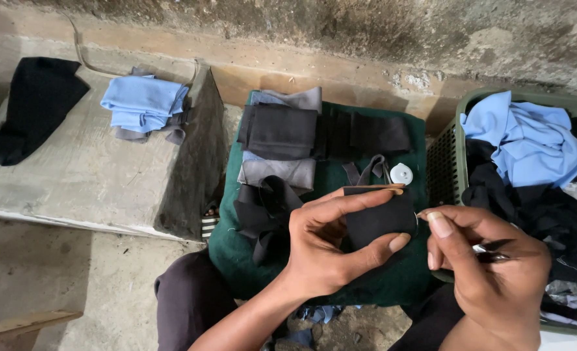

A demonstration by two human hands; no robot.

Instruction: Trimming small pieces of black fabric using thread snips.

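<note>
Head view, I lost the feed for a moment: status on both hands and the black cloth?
Left hand grips folded black cloth piece. Right hand pinches at its right edge, small dark tool tucked in the fingers. Nothing between the hands; green plastic basket alongside.

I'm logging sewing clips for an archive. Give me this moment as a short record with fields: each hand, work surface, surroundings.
left hand: left hand grips a black cloth piece
right hand: right hand pinches something thin at the cloth's edge, too small to tell; small snips tucked in the palm
work surface: green pad bearing folded black and grey pieces
right side: green basket of blue and black cloth
left side: concrete ledge with blue cloth
</note>
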